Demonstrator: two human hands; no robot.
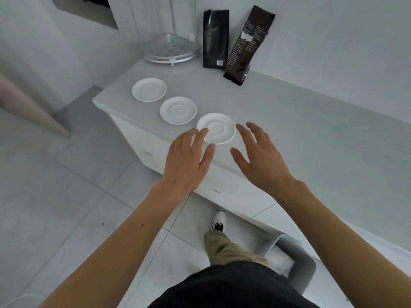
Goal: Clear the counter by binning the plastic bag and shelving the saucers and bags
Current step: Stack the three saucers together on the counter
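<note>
Three white saucers lie in a diagonal row on the grey counter (289, 134): a far saucer (149, 89), a middle saucer (178, 110) and a near saucer (219, 127). My left hand (186, 161) hovers at the near saucer's left edge, fingers spread, its fingertips over the rim. My right hand (260, 156) is spread just right of that saucer, holding nothing. Two dark bags lean against the back wall: the left bag (215, 38) upright, the right bag (248, 45) tilted. A crumpled white plastic bag (281, 261) sits inside the grey bin (304, 276) on the floor.
A metal corner shelf (170, 50) stands at the counter's back left, against the wall. White cabinet fronts (142, 141) run under the counter. My leg and shoe (219, 221) are on the tiled floor beside the bin. A beige slanted leg (29, 107) is at far left.
</note>
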